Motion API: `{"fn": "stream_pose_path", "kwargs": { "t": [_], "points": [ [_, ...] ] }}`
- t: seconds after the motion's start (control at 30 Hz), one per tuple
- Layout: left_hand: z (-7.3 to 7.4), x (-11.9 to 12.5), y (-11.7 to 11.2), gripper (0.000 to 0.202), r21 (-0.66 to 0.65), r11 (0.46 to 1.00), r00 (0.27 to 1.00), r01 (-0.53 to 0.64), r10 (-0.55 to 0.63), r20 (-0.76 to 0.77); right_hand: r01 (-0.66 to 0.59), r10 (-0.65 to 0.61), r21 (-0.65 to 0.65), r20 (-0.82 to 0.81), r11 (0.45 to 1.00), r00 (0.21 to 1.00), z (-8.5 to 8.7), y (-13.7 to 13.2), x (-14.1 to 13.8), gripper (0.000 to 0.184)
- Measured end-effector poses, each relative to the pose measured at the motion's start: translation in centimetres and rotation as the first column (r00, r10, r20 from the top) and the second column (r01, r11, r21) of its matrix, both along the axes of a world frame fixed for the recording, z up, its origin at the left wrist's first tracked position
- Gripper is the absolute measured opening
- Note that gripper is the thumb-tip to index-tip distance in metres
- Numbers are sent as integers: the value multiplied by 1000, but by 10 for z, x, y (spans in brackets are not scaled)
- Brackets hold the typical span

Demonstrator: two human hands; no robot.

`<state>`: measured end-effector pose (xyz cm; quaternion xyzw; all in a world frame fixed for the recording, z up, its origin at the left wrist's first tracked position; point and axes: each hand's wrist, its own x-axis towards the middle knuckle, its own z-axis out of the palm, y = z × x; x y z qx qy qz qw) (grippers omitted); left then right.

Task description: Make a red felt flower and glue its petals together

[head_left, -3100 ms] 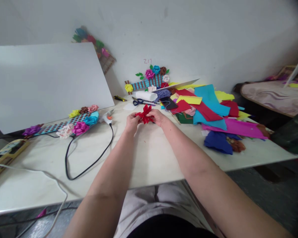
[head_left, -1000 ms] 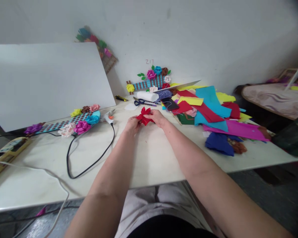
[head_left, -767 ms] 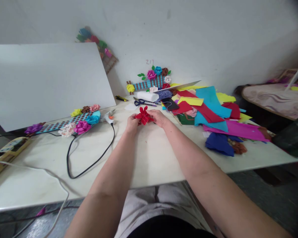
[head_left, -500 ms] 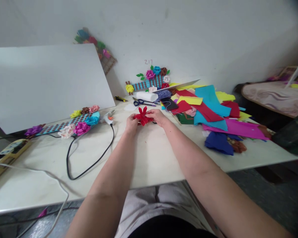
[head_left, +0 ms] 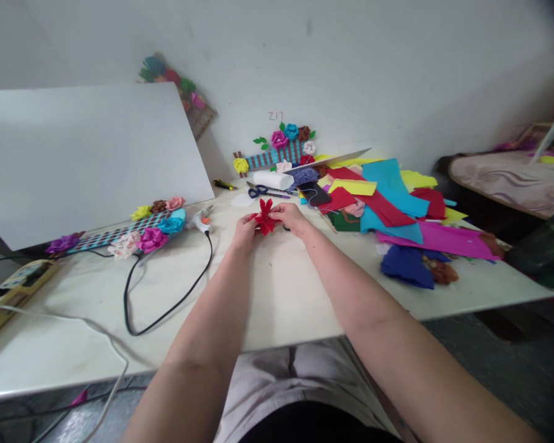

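Observation:
A red paper flower with pointed petals is held between my two hands, above the white table. My left hand pinches it from the left side. From the right, the thumb and fingers of my right hand close on its petals. Just beyond the flower lie dark-handled scissors and a white roll. The fingertips partly cover the flower's lower edges.
A glue gun with a looping black cord lies left, near a flower-decorated strip. Coloured paper sheets pile up at right. A white board leans on the wall; a power strip sits far left.
The red flower has turned slightly between my fingers, so its petals look narrower. Both hands stay in nearly the same place.

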<state>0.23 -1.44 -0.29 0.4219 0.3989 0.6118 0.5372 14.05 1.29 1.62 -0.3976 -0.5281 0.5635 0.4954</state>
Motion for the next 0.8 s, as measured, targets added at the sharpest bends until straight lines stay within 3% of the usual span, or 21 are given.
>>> {"fn": "stream_pose_path", "kwargs": {
  "t": [0.4, 0.8],
  "points": [
    [3, 0, 2, 15, -30, 998, 990, 59, -55, 134, 94, -95, 67, 22, 993, 995, 8, -5, -3, 17],
    [7, -1, -1, 13, -11, 992, 967, 127, -121, 224, 148, -178, 227, 117, 962, 977, 0, 4, -4, 11]
  ]
}}
